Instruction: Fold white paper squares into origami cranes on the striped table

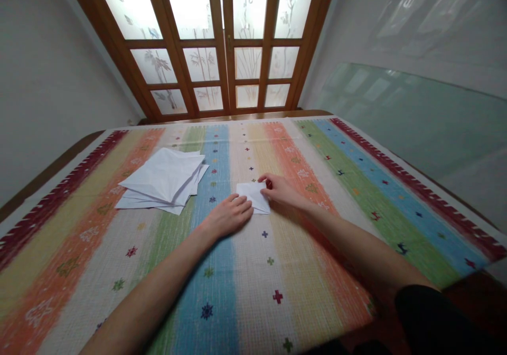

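A small folded sheet of white paper [252, 191] lies on the striped tablecloth in front of me, with a slanting fold line across its lower part. Flat over its left edge rests my left hand [231, 215], fingers stretched out and pressing on it. My right hand [282, 191] is at the sheet's upper right corner, thumb and forefinger closed on the paper there. To the left, apart from both hands, is a loose pile of larger white paper sheets [162, 174]; the top one has creases.
The tablecloth [209, 291] has coloured stripes with small printed figures and covers the table. Beyond the far edge stands a wooden door with frosted panes [248, 62]. A pale glass panel [404, 112] leans along the right wall.
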Available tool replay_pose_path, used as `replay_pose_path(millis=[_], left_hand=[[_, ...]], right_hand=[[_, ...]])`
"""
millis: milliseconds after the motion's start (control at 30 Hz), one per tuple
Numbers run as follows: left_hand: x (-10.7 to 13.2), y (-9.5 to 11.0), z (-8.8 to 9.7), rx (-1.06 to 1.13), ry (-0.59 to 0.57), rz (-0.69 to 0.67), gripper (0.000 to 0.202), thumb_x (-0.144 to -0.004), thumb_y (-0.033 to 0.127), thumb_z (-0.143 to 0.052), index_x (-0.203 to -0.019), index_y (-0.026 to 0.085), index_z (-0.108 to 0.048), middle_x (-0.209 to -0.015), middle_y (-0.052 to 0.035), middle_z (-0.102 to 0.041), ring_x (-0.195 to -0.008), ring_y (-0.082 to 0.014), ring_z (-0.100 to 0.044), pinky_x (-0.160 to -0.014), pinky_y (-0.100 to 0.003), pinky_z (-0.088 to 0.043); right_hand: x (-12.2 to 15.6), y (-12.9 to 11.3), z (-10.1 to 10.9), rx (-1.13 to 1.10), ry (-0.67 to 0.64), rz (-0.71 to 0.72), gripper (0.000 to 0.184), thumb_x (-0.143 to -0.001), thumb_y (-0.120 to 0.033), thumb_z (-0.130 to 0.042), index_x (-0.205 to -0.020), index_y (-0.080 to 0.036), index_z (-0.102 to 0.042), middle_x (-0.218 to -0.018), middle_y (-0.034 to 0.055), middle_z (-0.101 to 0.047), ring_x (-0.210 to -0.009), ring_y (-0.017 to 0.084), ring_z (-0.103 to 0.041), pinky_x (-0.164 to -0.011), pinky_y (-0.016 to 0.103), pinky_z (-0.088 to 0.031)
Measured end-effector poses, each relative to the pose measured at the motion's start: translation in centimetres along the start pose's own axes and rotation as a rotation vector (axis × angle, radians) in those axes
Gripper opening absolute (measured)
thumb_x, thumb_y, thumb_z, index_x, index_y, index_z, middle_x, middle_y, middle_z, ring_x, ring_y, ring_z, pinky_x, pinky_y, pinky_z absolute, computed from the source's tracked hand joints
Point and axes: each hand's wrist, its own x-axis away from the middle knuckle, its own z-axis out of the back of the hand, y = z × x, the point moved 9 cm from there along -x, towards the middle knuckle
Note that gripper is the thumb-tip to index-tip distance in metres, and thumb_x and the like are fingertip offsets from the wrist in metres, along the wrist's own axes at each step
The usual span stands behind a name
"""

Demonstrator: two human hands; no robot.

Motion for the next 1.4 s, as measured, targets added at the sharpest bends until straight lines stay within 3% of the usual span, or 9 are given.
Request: replay_pose_path(millis=[100, 200, 367, 567, 767, 900, 1033, 1200, 1400], left_hand=[[0.3, -1.0, 0.0, -0.003, -0.033, 0.032, 0.019, -0.093, 0.017, -0.041, -0.098, 0.019, -0.059, -0.107, -0.0084, -0.066, -0.108, -0.0225, -0.056, -0.093, -0.040, -0.040], [0.5, -1.7, 0.0, 0.002, -0.043, 0.099, 0.018, -0.094, 0.023, -0.041, -0.097, 0.018, -0.058, -0.108, -0.0087, -0.067, -0.107, -0.0233, -0.058, -0.093, -0.039, -0.041], [0.6, -1.9, -0.2, 0.021, -0.018, 0.147, 0.028, -0.095, 0.035, -0.043, -0.111, 0.018, -0.058, -0.126, -0.0105, -0.062, -0.121, -0.0266, -0.052, -0.100, -0.042, -0.038], [1.1, -2.5, -1.3, 0.085, -0.111, 0.197, 0.044, -0.093, 0.040, -0.045, -0.130, 0.017, -0.052, -0.142, -0.0115, -0.051, -0.133, -0.0283, -0.043, -0.108, -0.046, -0.032], [1.5, -2.5, -1.6, 0.147, -0.150, 0.242, 0.051, -0.091, 0.041, -0.044, -0.136, 0.017, -0.046, -0.147, -0.0116, -0.044, -0.139, -0.0265, -0.035, -0.114, -0.047, -0.026], [1.5, -2.4, -1.6, 0.176, -0.150, 0.276, 0.051, -0.090, 0.039, -0.046, -0.136, 0.016, -0.047, -0.148, -0.0114, -0.043, -0.140, -0.0271, -0.034, -0.114, -0.048, -0.024], [1.5, -2.4, -1.7, 0.194, -0.150, 0.283, 0.050, -0.091, 0.038, -0.045, -0.136, 0.016, -0.046, -0.149, -0.0108, -0.042, -0.140, -0.0267, -0.034, -0.114, -0.049, -0.024], [1.5, -2.7, -1.9, 0.215, -0.130, 0.300, 0.043, -0.097, 0.035, -0.034, -0.135, 0.019, -0.048, -0.148, -0.0078, -0.044, -0.140, -0.0234, -0.034, -0.114, -0.047, -0.024], [1.4, -2.6, -1.9, 0.199, -0.123, 0.308, 0.047, -0.095, 0.043, -0.040, -0.134, 0.019, -0.048, -0.147, -0.0098, -0.045, -0.139, -0.0255, -0.035, -0.114, -0.048, -0.024]], right_hand=[[0.8, 0.5, 0.4, -0.024, -0.001, -0.083, 0.023, -0.069, -0.005, -0.057, -0.087, -0.018, -0.062, -0.062, -0.0013, -0.060, -0.057, 0.013, -0.055, -0.052, 0.024, -0.039], [2.5, 0.7, -0.1, -0.165, -0.020, -0.140, 0.030, -0.067, -0.005, -0.058, -0.094, -0.017, -0.059, -0.059, -0.0035, -0.058, -0.052, 0.012, -0.053, -0.049, 0.022, -0.038], [5.5, -0.7, -1.4, -0.251, -0.052, -0.116, 0.031, -0.069, -0.008, -0.061, -0.099, -0.016, -0.062, -0.062, -0.0016, -0.061, -0.054, 0.012, -0.055, -0.050, 0.023, -0.041], [5.8, -1.7, -1.1, -0.015, -0.108, 0.063, 0.021, -0.077, -0.006, -0.060, -0.091, -0.017, -0.072, -0.077, 0.0042, -0.066, -0.067, 0.014, -0.060, -0.065, 0.027, -0.047], [4.9, -2.6, -1.1, 0.176, -0.227, 0.389, 0.019, -0.083, -0.014, -0.062, -0.095, -0.022, -0.074, -0.122, 0.0097, -0.059, -0.098, 0.018, -0.060, -0.088, 0.034, -0.047], [4.2, -3.2, -1.7, 0.140, -0.329, 0.488, 0.018, -0.087, -0.018, -0.059, -0.096, -0.022, -0.074, -0.113, 0.0083, -0.065, -0.102, 0.019, -0.059, -0.092, 0.034, -0.045], [3.2, -3.4, -1.8, 0.110, -0.318, 0.418, 0.014, -0.088, -0.020, -0.058, -0.087, -0.017, -0.072, -0.092, 0.0071, -0.067, -0.090, 0.018, -0.060, -0.085, 0.032, -0.045], [1.9, -2.9, -2.1, 0.161, -0.256, 0.211, 0.020, -0.085, -0.023, -0.060, -0.067, -0.014, -0.062, -0.071, 0.0028, -0.059, -0.064, 0.013, -0.051, -0.061, 0.025, -0.038], [1.4, -2.2, -2.6, 0.126, -0.227, 0.058, 0.019, -0.084, -0.023, -0.060, -0.068, -0.015, -0.061, -0.066, 0.0012, -0.058, -0.061, 0.012, -0.049, -0.057, 0.023, -0.033]])
